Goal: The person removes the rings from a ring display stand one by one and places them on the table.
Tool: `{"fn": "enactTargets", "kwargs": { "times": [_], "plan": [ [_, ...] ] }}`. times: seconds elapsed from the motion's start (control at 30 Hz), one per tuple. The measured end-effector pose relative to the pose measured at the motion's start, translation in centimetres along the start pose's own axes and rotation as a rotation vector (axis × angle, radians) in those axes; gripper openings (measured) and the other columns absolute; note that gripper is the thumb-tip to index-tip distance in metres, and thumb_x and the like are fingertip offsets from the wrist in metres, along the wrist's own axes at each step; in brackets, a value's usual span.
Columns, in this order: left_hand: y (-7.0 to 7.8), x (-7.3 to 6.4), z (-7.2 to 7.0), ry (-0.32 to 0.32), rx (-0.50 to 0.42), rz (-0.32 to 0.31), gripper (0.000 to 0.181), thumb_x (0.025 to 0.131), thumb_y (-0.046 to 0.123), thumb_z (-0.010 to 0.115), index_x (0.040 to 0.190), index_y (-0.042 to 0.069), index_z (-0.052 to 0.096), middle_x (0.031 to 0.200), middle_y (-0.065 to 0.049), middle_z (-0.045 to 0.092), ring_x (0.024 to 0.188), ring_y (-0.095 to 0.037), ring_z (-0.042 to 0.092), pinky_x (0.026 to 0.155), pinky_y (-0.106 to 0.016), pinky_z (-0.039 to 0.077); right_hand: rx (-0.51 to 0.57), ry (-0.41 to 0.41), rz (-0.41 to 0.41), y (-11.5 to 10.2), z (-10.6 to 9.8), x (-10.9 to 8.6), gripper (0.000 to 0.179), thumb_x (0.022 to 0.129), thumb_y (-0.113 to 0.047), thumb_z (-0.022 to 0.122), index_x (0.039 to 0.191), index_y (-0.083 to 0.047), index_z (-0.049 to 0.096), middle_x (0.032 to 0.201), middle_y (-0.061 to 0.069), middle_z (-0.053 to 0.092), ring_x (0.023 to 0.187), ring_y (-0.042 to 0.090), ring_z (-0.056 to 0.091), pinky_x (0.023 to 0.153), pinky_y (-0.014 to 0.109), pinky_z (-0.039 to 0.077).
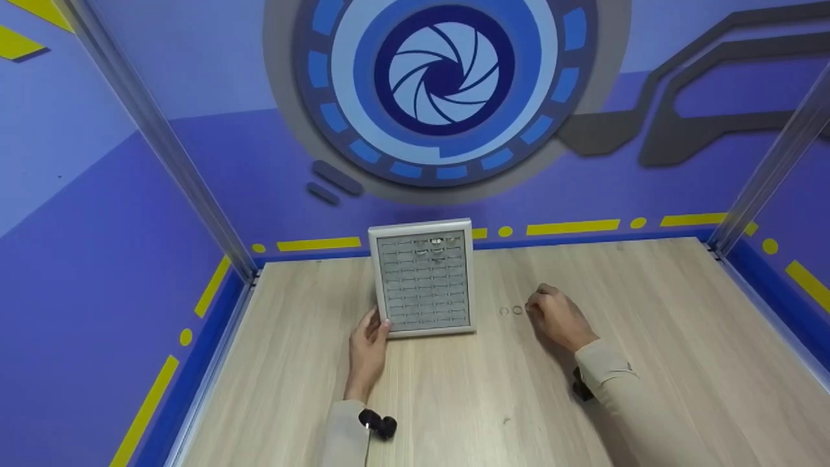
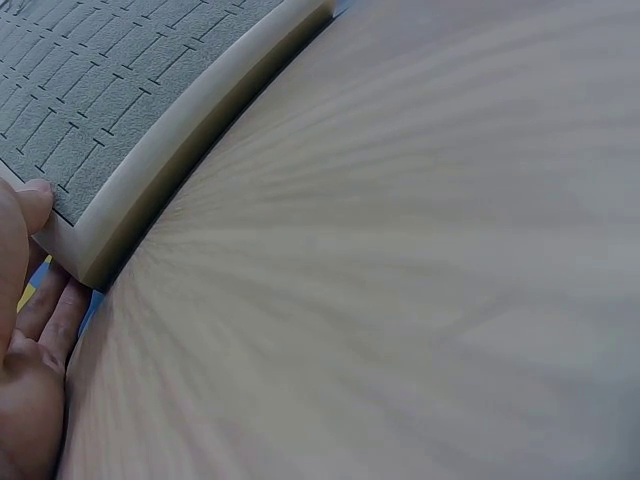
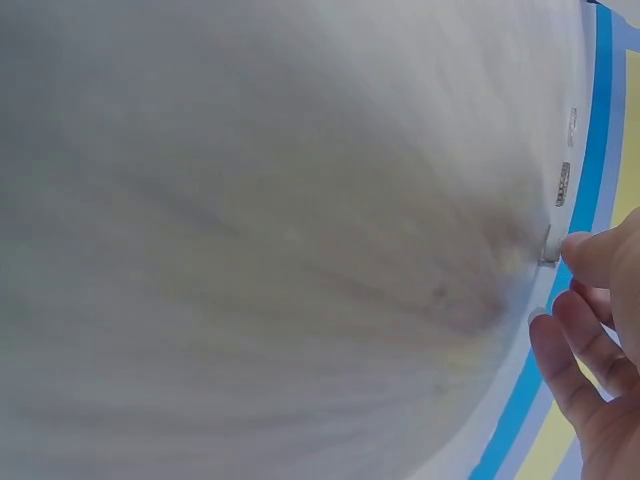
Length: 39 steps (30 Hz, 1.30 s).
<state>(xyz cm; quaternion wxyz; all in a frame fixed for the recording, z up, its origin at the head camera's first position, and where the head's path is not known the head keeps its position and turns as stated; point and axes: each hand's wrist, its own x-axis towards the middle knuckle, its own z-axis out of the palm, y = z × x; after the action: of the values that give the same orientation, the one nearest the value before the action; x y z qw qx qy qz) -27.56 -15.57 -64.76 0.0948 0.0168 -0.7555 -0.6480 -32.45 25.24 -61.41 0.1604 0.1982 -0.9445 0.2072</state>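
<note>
A white-framed tray with a grey slotted foam insert lies on the wooden table, near its back edge. My left hand grips the tray's near left corner. Its thumb lies on the foam and its fingers run along the frame's outer side. My right hand rests knuckles-up on the table right of the tray. Two small rings lie just left of its fingertips. In the right wrist view one fingertip touches a small grey piece, and the other fingers hang loose.
Purple walls with yellow and blue stripes enclose the table on three sides. Metal posts stand at both back corners. Bare wood stretches right of my right hand and in front of the tray.
</note>
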Motion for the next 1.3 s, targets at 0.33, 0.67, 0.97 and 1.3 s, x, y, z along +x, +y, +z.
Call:
{"fn": "enactTargets", "kwargs": {
  "times": [0.33,0.67,0.97,1.3],
  "plan": [
    [-0.2,0.2,-0.2,0.002,0.015,-0.025,0.056,0.110,0.023,0.062,0.161,0.005,0.045,0.158,-0.016,0.055,0.148,-0.031,0.053,0.123,-0.039,0.048,0.044,0.062,-0.014,-1.7,-1.2,1.6,0.011,0.092,0.006,0.078,0.102,0.002,0.078,0.096,0.012,0.069,0.085,0.026,0.070,0.072,0.042,0.065],
    [-0.5,0.1,-0.3,-0.008,-0.010,-0.015,0.055,0.110,0.023,0.063,0.160,0.008,0.046,0.156,-0.013,0.057,0.147,-0.029,0.054,0.123,-0.038,0.048,0.073,0.123,-0.091,-4.8,-2.6,4.2,0.012,0.098,-0.001,0.075,0.109,0.001,0.077,0.105,0.012,0.071,0.094,0.029,0.072,0.081,0.045,0.066],
    [-0.6,0.3,0.2,0.004,-0.012,-0.002,0.056,0.109,0.022,0.064,0.160,0.005,0.047,0.155,-0.018,0.057,0.146,-0.034,0.055,0.123,-0.043,0.048,0.108,0.237,-0.147,-6.8,-3.3,6.3,0.012,0.095,-0.001,0.078,0.107,-0.001,0.076,0.103,0.013,0.071,0.089,0.029,0.070,0.077,0.043,0.066],
    [-0.3,0.3,-0.1,-0.003,0.009,-0.021,0.056,0.110,0.024,0.063,0.161,0.007,0.046,0.157,-0.016,0.057,0.146,-0.032,0.055,0.122,-0.040,0.049,0.140,0.367,-0.233,-9.8,-3.9,8.8,0.012,0.094,0.002,0.079,0.106,0.001,0.076,0.101,0.014,0.070,0.090,0.030,0.069,0.077,0.043,0.065]
  ]
}}
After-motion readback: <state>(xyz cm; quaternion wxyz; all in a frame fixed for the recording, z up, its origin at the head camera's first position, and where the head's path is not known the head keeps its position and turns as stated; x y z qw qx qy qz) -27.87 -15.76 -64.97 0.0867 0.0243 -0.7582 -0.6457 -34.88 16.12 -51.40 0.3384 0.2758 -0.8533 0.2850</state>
